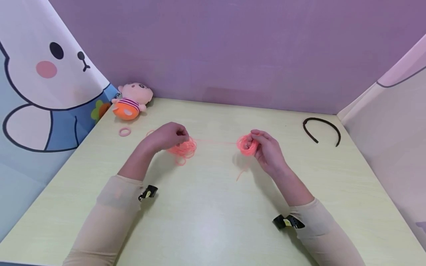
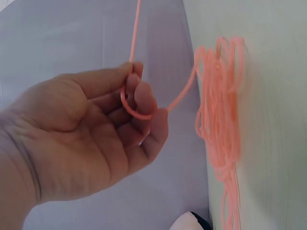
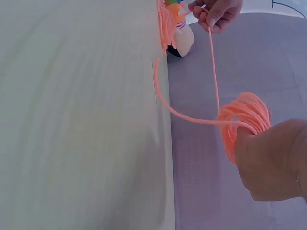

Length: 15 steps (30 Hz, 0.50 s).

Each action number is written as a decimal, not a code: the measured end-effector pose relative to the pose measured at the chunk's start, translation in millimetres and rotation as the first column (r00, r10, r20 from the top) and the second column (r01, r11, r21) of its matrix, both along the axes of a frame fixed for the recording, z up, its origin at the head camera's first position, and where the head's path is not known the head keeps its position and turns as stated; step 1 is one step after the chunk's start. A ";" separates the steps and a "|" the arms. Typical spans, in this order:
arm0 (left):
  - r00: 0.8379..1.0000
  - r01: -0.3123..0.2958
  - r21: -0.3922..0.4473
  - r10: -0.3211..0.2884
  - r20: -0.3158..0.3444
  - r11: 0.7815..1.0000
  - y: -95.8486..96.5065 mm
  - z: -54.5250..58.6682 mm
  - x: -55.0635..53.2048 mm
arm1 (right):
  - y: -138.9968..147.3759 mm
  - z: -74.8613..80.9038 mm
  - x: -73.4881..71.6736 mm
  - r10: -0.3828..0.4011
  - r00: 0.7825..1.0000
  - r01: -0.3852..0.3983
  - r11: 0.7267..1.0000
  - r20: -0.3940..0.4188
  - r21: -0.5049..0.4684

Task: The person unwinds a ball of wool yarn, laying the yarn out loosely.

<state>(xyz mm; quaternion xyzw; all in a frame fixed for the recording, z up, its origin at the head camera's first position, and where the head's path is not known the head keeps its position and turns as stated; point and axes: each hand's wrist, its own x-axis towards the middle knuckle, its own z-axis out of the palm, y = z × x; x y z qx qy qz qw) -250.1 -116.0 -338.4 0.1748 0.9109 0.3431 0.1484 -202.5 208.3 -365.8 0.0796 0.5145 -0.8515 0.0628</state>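
My left hand (image 1: 168,136) pinches a strand of coral-pink cord (image 2: 135,33) between thumb and fingertips; the strand also loops over the other fingers. Below and beside that hand, a loose heap of the same cord (image 1: 184,149) lies on the table. Raised over the table, my right hand (image 1: 270,151) grips a round coil of the cord (image 1: 244,145). A straight length of cord runs between the two hands. From the coil a free end (image 3: 180,115) hangs down toward the table. The right fingers are partly hidden behind the coil.
At the back left of the table (image 1: 213,214) sits a plush doll (image 1: 131,101) in orange and stripes. A pink ring (image 1: 124,132) lies in front of it. A dark curved headband (image 1: 322,120) rests at the back right. A purple wall (image 1: 233,51) closes off the back.
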 end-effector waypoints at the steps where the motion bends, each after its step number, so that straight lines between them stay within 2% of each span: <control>1: 1.000 -0.029 0.001 0.029 -0.003 1.000 -1.3 0.7 -0.7 | -0.3 -0.6 0.2 0.016 1.000 -0.016 1.000 -0.001 0.014; 5: 0.990 -0.142 0.004 0.142 -0.011 0.990 -5.1 3.9 -2.6 | -0.9 -3.0 1.3 0.084 0.996 -0.084 0.993 -0.003 0.080; 10: 0.963 -0.270 0.054 0.271 -0.007 0.961 -8.2 5.6 -4.5 | -0.5 -3.7 2.8 0.133 0.991 -0.133 0.982 0.003 0.132; 12: 0.952 -0.306 0.069 0.306 0.009 0.950 -8.9 7.1 -4.1 | -0.7 -3.6 3.4 0.144 0.990 -0.143 0.980 0.001 0.140; 15: 0.952 -0.306 0.051 0.305 0.025 0.951 -9.0 7.8 -3.5 | -1.1 -3.7 4.1 0.170 0.985 -0.167 0.975 -0.009 0.144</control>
